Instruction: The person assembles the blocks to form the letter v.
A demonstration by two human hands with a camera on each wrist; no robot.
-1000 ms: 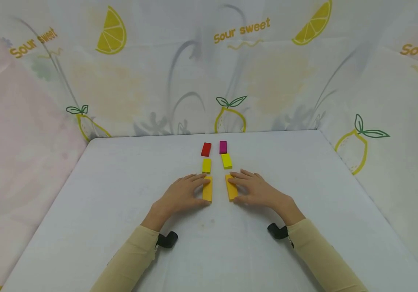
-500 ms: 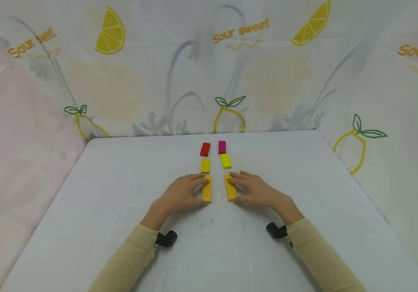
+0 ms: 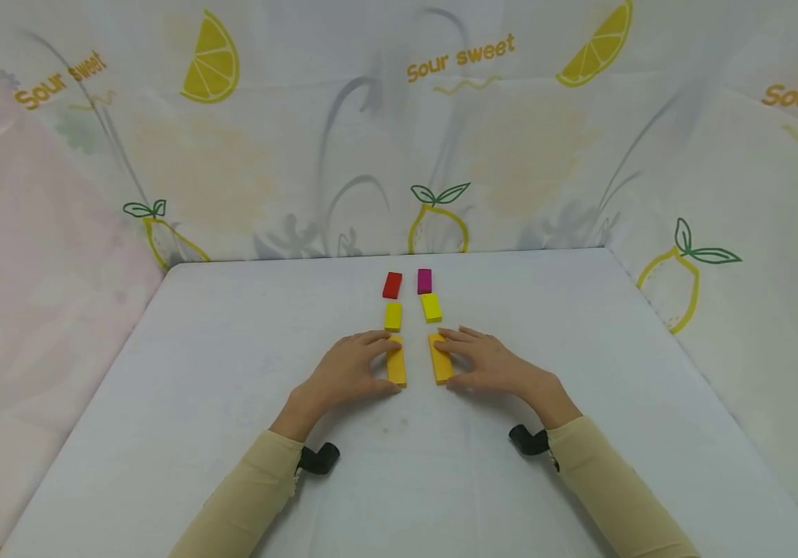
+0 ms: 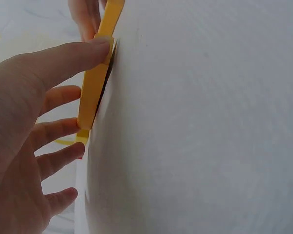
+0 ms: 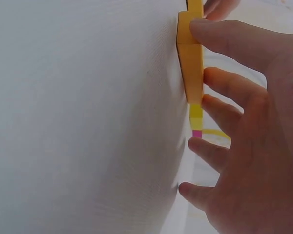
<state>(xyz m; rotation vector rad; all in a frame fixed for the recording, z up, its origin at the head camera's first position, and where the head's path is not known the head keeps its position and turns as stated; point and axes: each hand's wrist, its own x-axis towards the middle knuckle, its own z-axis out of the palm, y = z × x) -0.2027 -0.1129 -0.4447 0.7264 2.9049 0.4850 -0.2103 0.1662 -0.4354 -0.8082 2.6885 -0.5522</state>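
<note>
In the head view, two orange rectangular blocks lie side by side on the white table with a narrow gap between them. My left hand (image 3: pixel 350 366) holds the left orange block (image 3: pixel 397 368), thumb at its near end and fingertips toward its far end. The right orange block (image 3: pixel 441 368) is held the same way by my right hand (image 3: pixel 486 364). Close up in the left wrist view, the thumb (image 4: pixel 78 58) lies against the end of the left block (image 4: pixel 93 92). In the right wrist view, index and middle fingertips touch the face of the right block (image 5: pixel 191 73).
Beyond the hands, two yellow blocks, a left one (image 3: pixel 393 317) and a right one (image 3: pixel 431 308), lie on the table (image 3: pixel 162 434). Farther back are a red block (image 3: pixel 392 285) and a magenta block (image 3: pixel 424 281). A lemon-print cloth (image 3: pixel 287 155) stands behind the table.
The near end of the left orange block has turned slightly to the right, the left thumb moving with it. The right hand and its block stay nearly still.
</note>
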